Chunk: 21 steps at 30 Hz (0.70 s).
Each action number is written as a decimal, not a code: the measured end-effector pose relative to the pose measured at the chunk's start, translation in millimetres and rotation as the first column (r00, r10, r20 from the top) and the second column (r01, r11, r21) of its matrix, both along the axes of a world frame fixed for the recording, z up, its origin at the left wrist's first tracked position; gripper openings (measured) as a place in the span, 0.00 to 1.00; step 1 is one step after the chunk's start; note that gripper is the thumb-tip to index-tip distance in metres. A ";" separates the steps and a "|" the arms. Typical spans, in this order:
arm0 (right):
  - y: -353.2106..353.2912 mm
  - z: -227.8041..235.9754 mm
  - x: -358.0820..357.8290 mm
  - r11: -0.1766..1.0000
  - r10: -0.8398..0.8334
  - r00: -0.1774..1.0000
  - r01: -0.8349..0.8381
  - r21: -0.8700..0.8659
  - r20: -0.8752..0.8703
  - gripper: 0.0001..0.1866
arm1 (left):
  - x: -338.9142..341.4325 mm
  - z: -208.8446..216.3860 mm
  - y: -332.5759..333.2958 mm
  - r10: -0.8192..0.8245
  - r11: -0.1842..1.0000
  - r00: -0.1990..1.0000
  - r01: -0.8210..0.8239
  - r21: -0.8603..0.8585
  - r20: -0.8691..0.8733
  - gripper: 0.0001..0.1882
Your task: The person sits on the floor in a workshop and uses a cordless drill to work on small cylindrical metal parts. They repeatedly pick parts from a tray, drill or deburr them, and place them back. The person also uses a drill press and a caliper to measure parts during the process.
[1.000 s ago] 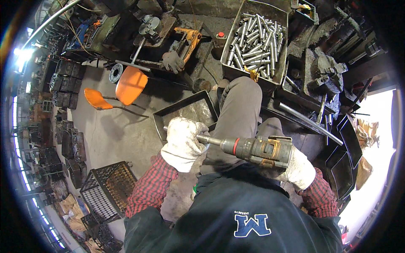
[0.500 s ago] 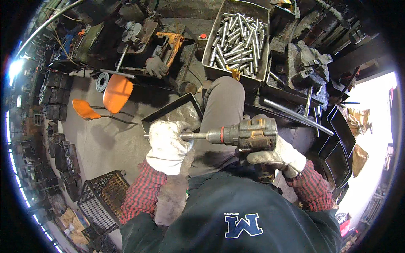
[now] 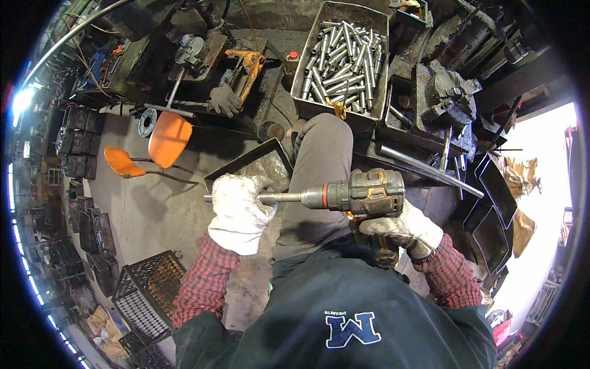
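Note:
My right hand (image 3: 402, 230), in a white work glove, is closed round the grip of a black power drill (image 3: 369, 193) with a red ring behind its chuck. The drill points left, level above my thigh. In my left hand (image 3: 236, 212), also gloved in white, a slim steel rod (image 3: 279, 197) is wrapped by the fingers. One end of that rod meets the chuck, and its other end shows past the left side of the glove. The middle of the rod is hidden by the glove. An orange light glows under the drill body.
A metal bin (image 3: 299, 98) full of steel rods stands ahead. An open shallow tray (image 3: 227, 170) lies beyond my left hand. Orange chair (image 3: 169, 138) and black crate (image 3: 132, 295) are at left. A long bar (image 3: 430, 171) and machine chuck (image 3: 452, 92) are at right.
An orange light now shows beneath the drill where none was visible before. Both hands keep their hold, and the whole view has shifted slightly.

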State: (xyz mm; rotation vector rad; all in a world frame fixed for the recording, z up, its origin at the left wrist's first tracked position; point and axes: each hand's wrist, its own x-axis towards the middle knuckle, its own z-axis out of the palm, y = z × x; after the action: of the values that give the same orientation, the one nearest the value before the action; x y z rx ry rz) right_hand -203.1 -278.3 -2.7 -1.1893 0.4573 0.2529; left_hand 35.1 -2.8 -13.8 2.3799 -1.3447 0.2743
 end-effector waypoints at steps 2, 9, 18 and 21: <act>0.1 6.5 1.6 1.000 0.013 1.000 -0.013 0.000 -0.026 0.44 | 1.3 0.2 -0.2 0.004 1.000 1.000 -0.004 -0.002 0.004 0.12; 2.0 16.3 -1.5 1.000 -0.007 0.999 0.006 -0.030 -0.043 0.43 | 5.0 1.8 3.2 -0.008 1.000 1.000 0.008 -0.020 0.019 0.11; 6.0 31.1 -16.5 0.994 -0.101 0.993 0.098 -0.045 -0.063 0.40 | 3.9 1.2 7.3 -0.049 0.997 0.999 0.049 -0.059 0.008 0.15; 5.9 31.5 -19.3 0.996 -0.083 0.995 0.081 -0.044 -0.049 0.39 | 3.2 1.3 7.7 -0.047 0.998 0.999 0.047 -0.051 -0.005 0.14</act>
State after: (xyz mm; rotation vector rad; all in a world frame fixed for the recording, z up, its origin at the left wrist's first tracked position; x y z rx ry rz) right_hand -222.4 -272.4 28.8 -1.2040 0.5571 0.2043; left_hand 38.2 4.9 -12.5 2.3027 -1.3731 0.2845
